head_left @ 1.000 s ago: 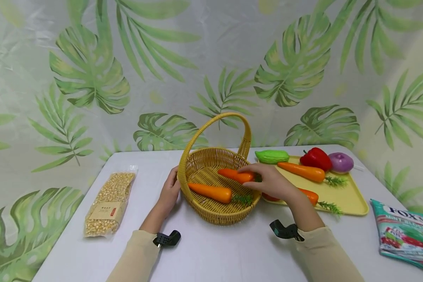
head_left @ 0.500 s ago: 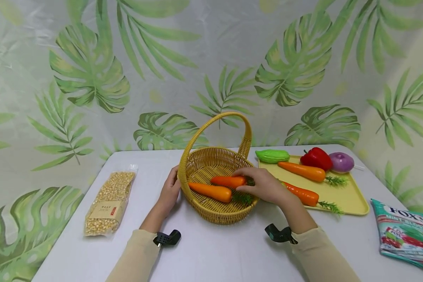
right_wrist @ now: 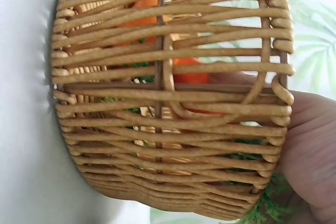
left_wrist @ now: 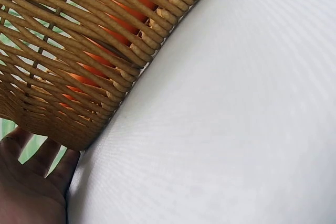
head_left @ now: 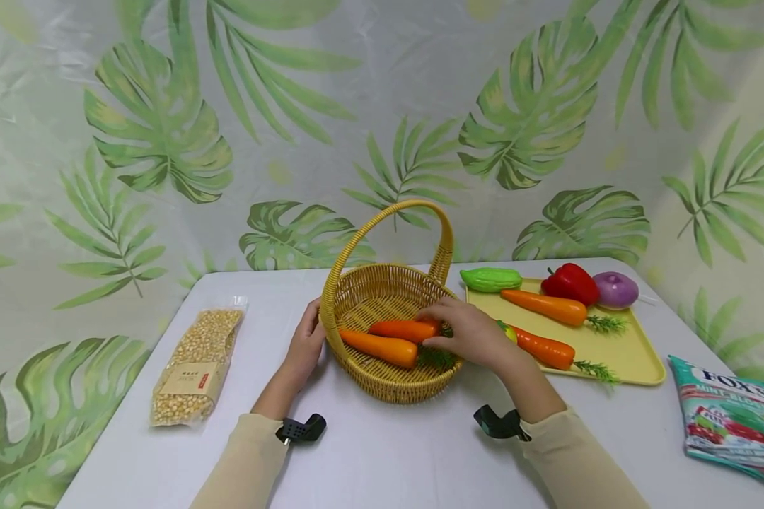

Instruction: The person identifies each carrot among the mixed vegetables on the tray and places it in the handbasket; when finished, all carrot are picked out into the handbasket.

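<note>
A yellow wicker basket (head_left: pixel 391 387) with a tall arched handle stands on the table. My left hand (head_left: pixel 307 346) rests on its left side; in the left wrist view its extended fingers (left_wrist: pixel 44 156) touch the weave. Over the basket's right rim reaches my right hand (head_left: pixel 467 331), pinching the thick, leafy end of an orange-red carrot (head_left: pixel 397 329) inside. Just in front of that one lies a second carrot (head_left: pixel 382 348), its green leaves toward the right. Through the weave in the right wrist view, the held carrot (right_wrist: pixel 190 71) shows only partly.
Right of the basket, a yellow tray (head_left: pixel 630 346) holds a green bitter melon (head_left: pixel 492 279), a red bell pepper (head_left: pixel 571 284), a purple onion (head_left: pixel 616 290) and two carrots (head_left: pixel 544 307). A bag of corn kernels (head_left: pixel 197 367) lies left; a FOX'S candy bag (head_left: pixel 735 420) lies far right.
My right hand has moved left and slightly down with its carrot, bringing it beside the other carrot in the basket. The left hand has stayed at the basket's side.
</note>
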Demonstrator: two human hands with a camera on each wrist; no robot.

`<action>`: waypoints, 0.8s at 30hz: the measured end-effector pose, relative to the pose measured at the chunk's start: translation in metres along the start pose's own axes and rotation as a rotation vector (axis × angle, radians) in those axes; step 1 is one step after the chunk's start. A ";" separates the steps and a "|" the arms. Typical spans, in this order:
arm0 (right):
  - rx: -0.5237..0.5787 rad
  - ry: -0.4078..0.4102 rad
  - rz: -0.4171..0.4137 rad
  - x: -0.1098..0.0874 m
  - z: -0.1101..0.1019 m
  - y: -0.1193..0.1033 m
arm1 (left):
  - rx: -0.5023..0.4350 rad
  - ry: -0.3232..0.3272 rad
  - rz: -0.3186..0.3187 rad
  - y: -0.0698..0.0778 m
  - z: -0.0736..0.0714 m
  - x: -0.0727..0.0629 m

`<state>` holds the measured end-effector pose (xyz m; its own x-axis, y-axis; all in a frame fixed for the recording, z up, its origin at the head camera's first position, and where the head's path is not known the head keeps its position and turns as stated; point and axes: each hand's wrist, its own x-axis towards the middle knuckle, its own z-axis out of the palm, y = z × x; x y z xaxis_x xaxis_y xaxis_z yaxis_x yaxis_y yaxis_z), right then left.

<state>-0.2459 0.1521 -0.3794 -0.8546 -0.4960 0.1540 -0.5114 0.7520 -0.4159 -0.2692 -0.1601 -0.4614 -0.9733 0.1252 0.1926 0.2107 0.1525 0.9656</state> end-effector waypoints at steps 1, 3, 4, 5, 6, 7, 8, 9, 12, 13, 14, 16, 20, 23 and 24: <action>-0.012 -0.006 0.000 0.000 -0.001 -0.001 | -0.005 -0.001 0.000 0.000 0.000 0.000; -0.032 -0.023 -0.001 -0.001 -0.002 -0.001 | -0.016 -0.001 -0.001 0.000 0.000 0.000; -0.038 -0.034 0.000 -0.001 -0.003 -0.002 | -0.020 -0.001 -0.002 -0.001 0.000 0.000; -0.043 -0.047 -0.002 -0.002 -0.004 -0.002 | -0.022 -0.001 -0.001 -0.001 0.000 0.000; -0.047 -0.062 0.000 -0.002 -0.005 -0.003 | -0.020 -0.001 0.000 -0.001 0.000 0.000; -0.054 -0.078 0.000 -0.003 -0.005 -0.003 | -0.017 0.000 0.000 -0.001 0.000 0.000; -0.060 -0.094 0.001 -0.003 -0.006 -0.003 | -0.013 0.000 0.002 -0.001 0.000 0.000; -0.072 -0.107 0.001 -0.003 -0.006 -0.003 | -0.008 0.000 0.003 -0.001 0.000 0.001; -0.105 -0.126 0.006 -0.004 -0.005 -0.004 | 0.001 0.000 0.009 -0.001 0.000 0.001; -0.118 -0.122 0.007 -0.004 -0.004 -0.004 | 0.004 0.002 0.009 -0.001 0.000 0.001; -0.132 -0.113 0.003 -0.004 -0.004 -0.005 | 0.006 0.003 0.009 -0.001 0.000 0.001; -0.161 -0.089 -0.006 -0.003 -0.002 -0.006 | 0.008 0.005 0.008 0.001 0.000 0.000; -0.201 -0.034 -0.026 -0.002 0.003 -0.009 | 0.001 0.000 0.009 0.001 0.000 0.000; -0.201 -0.006 -0.020 -0.002 0.004 -0.011 | -0.004 -0.004 0.012 0.000 0.000 0.000; -0.198 0.001 -0.016 -0.002 0.005 -0.012 | -0.002 -0.003 0.012 0.000 0.001 0.001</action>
<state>-0.2381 0.1422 -0.3792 -0.8463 -0.5080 0.1604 -0.5326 0.8148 -0.2290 -0.2697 -0.1594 -0.4610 -0.9704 0.1297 0.2036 0.2221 0.1487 0.9636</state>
